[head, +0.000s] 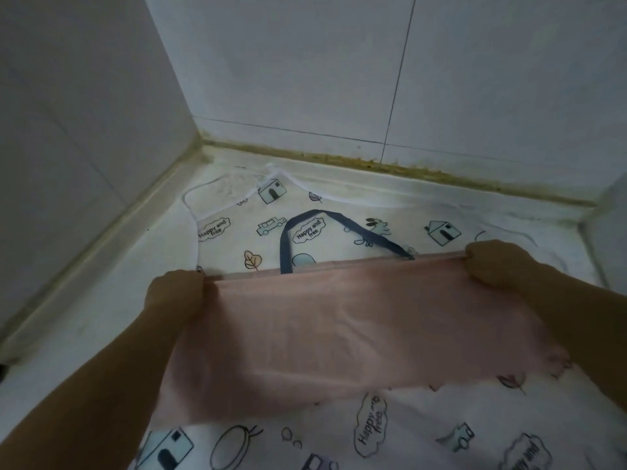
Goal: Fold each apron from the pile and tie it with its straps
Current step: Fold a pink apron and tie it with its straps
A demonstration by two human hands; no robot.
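Note:
A pink apron [339, 327] hangs stretched between my two hands above the counter. My left hand [174, 295] pinches its top left corner and my right hand [495, 264] pinches its top right corner. A dark blue neck strap [288, 232] loops out from the pink apron's top edge and lies on the cloth behind it. Under it lies a white apron [407, 429] printed with houses, cars, leaves and "Happy and free" clouds, spread flat. Thin white straps [217, 184] of the printed apron curl near the back left corner.
The white counter [84, 320] sits in a corner between tiled walls [305, 62], with a stained seam [373, 161] along the back edge. Another wall edge [607, 232] closes in at the right.

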